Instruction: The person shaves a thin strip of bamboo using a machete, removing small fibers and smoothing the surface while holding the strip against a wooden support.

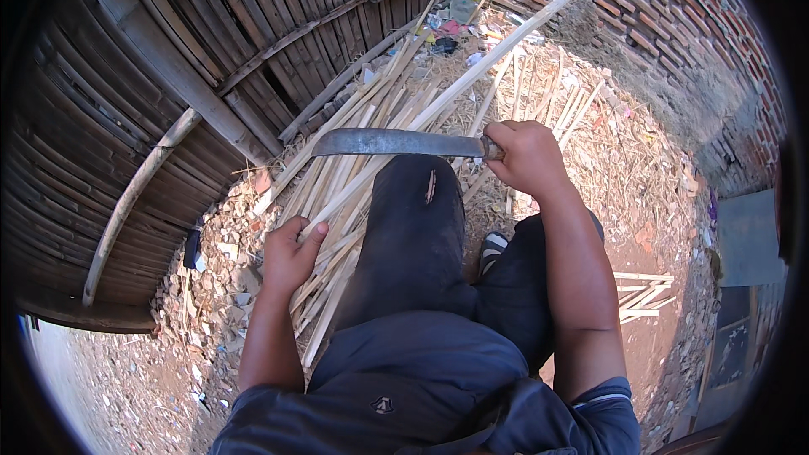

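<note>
My right hand (524,157) is closed around the handle of a machete (396,142). Its broad grey blade points left, level above my raised knee, and crosses over a long pale bamboo strip (472,76). My left hand (291,254) grips the near end of that strip, thumb along it. The strip slants up and away to the right, its far end near the brick wall. Whether the blade touches the strip I cannot tell. Below lies a pile of split bamboo strips (337,194), partly hidden by my leg.
A bamboo-slat wall (109,143) runs along the left. At the far right stands a brick wall (666,17). Shavings and rubble cover the ground, with colored litter (451,29) at the back. A smaller stack of bamboo pieces (645,295) lies to my right.
</note>
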### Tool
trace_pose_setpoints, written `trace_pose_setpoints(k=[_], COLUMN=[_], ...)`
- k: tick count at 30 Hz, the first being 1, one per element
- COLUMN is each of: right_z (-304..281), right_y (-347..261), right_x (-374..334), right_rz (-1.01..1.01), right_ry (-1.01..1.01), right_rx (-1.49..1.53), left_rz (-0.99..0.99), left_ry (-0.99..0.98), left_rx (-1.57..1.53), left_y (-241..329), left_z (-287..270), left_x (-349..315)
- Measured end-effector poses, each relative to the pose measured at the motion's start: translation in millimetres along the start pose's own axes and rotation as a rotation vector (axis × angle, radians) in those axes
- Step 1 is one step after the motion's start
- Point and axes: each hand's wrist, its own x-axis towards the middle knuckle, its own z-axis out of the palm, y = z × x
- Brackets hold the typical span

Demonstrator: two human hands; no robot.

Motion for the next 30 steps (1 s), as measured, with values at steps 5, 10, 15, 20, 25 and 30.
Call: trace_pose_setpoints(k=[5,10,15,20,25,30], right_z=[-5.8,11.5,12.8,-10.3,-0.5,-4.2], right_y=[51.6,26.9,21.0,50.0,14.3,26.5], right_x=[4.0,-7.3,-3.8,0.2,-8.3,-8.3], right_rz=[0.586,0.223,0.060,0.541,0.249,0.313], right_ry=[-0.003,-0.004,0.051,0.119,-0.021,0.043], right_rx=[0.302,0.186,0.134,0.314,0.248,0.285], left_rz=[0.012,-0.004,0.012,-0.021,-0.016,-0.020], left_ry=[0.086,0.080,0.090,0.011,-0.029,-0.103], left_rx=[0.140,0.120,0.107,0.142,0.123,0.075], left_y=[-4.1,3.5,7.7,48.5,86.3,104.3], left_z=[-10.1,2.3,-4.5,-2.2,11.4,20.1], left_x=[-3.3,1.9,5.1,28.6,50.6,57.8])
